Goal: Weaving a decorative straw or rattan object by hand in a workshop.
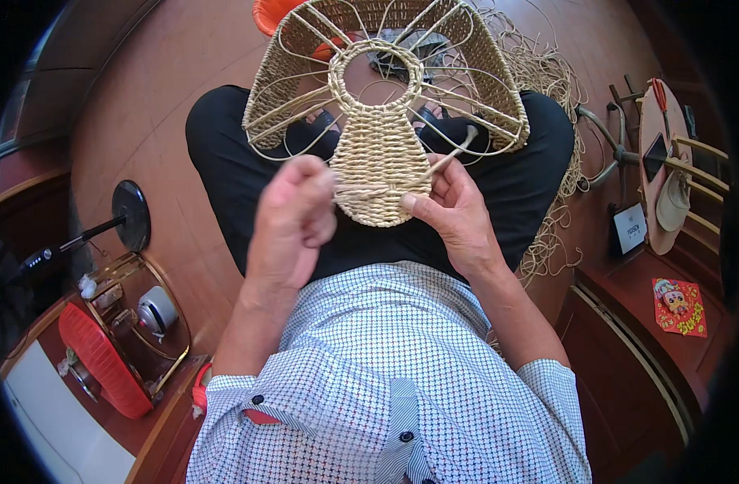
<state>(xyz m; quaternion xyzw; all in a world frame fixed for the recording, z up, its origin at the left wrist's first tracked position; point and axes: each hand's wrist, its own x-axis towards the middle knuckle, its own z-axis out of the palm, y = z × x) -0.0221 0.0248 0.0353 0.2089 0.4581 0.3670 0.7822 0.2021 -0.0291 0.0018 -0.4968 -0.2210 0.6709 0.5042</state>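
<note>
On my lap rests a straw-coloured woven basket (pixel 272 101) with a wire frame. A braided ring (pixel 337 68) sits at its middle, and a rounded woven panel (pixel 379 157) extends from the ring toward me. My right hand (pixel 456 206) grips the panel's lower right edge, thumb on top. A loose cord end (pixel 454 153) sticks out above its fingers. Beside the panel's left edge, my left hand (pixel 293 214) is closed and blurred by motion. A pale straw cord (pixel 361 192) runs across the panel to it; the grip itself is partly hidden.
Loose straw cord (pixel 539 73) lies heaped on the floor at right. An orange container (pixel 272 12) stands beyond the basket. At left are a black round stand base (pixel 131 216) and a red-covered item (pixel 103 359). A stool (pixel 664 173) holding a cap (pixel 673 200) stands at right.
</note>
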